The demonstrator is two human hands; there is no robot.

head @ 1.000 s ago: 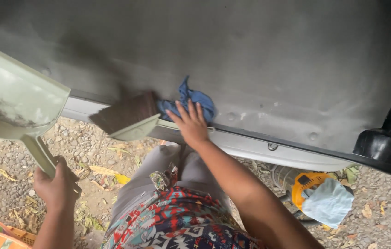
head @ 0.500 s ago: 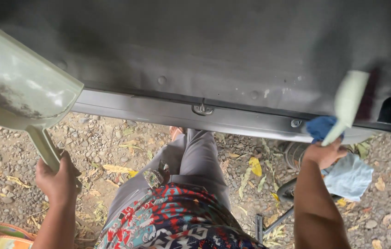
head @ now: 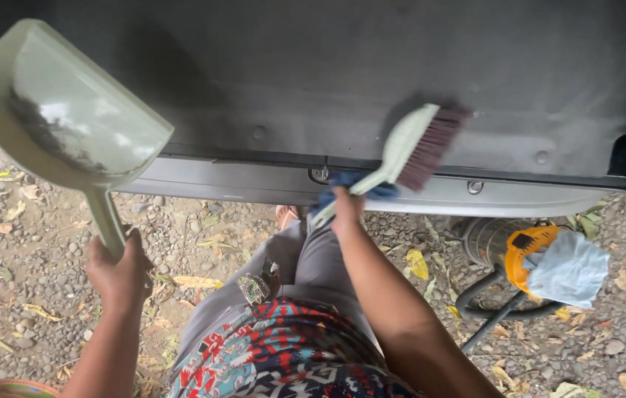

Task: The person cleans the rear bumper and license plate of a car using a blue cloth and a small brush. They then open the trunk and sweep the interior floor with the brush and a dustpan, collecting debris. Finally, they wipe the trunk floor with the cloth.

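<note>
My left hand [head: 117, 269] grips the handle of a pale green dustpan [head: 62, 118], held up at the left with grey dust lying inside its scoop. My right hand [head: 346, 210] holds a pale green hand brush [head: 409, 147] with dark reddish bristles, together with a blue cloth [head: 353, 184] bunched under the fingers. The brush head points up and right, over the dark grey carpeted floor [head: 328, 66] of a vehicle. The hand itself hovers at the light grey metal sill [head: 239, 180] along the floor's edge.
Below the sill lies gravel ground [head: 25, 273] with dry yellow leaves. At the right stands an orange and black machine [head: 519, 250] with a hose and a light blue cloth [head: 567, 269] draped on it. My legs in grey trousers [head: 313, 273] are in the middle.
My right hand swung from the sill's middle to the right and back, now holding the brush raised over the carpet with the blue cloth. The dustpan stays up in my left hand.
</note>
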